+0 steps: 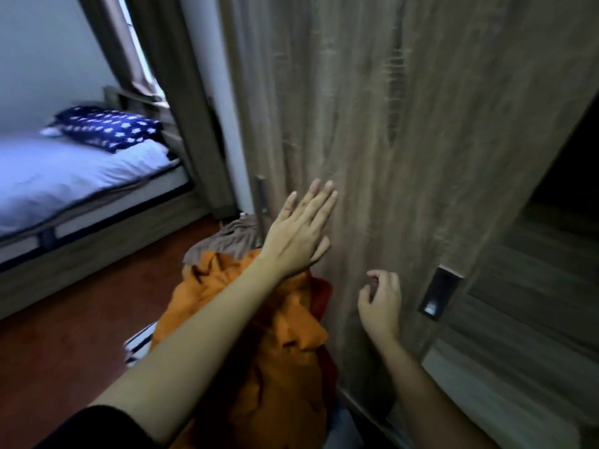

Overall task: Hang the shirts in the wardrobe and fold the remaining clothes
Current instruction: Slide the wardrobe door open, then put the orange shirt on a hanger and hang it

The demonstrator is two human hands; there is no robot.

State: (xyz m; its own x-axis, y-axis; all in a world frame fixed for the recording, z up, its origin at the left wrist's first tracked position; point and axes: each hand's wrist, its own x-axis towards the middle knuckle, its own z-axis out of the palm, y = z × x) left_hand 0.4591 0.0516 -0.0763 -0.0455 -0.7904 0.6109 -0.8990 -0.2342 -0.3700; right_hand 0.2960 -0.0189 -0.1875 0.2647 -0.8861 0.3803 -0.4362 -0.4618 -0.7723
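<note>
1. Wardrobe door [405, 124]: wood-grain sliding panel that filled the view ahead of both hands. A dark opening lay past its edge, right of the right hand.
2. Bed [64, 176]: pale sheet on a low frame, well left of the left hand.
3. Floor [64, 335]: reddish-brown, beneath and left of the left forearm.
4. Orange garment [259, 319]: crumpled, unfolded, topmost on the clothes heap directly under the left forearm, at the foot of the door.
5. Taupe garment [227, 238]: bunched just beyond the orange one, left of the left hand.
6. Pillow [110, 126]: navy with white stars, at the head of the bed, far left of both hands.
7. Left hand [301, 234]: spread flat, fingers straight and together, palm toward the door panel; it held nothing. A black sleeve [97, 429] showed at the upper arm.
8. Right hand [381, 303]: fingers loosely curled, empty, close before the door, below and right of the left hand.
9. Striped garment [139, 345]: dark and white, showing from under the heap, left of the left forearm.
10. Red garment [324, 296]: a strip between the two hands, against the door.
11. Recessed pull [437, 294]: dark, just right of the right hand.
12. Bar handle [261, 202]: upright, just left of the left hand.
</note>
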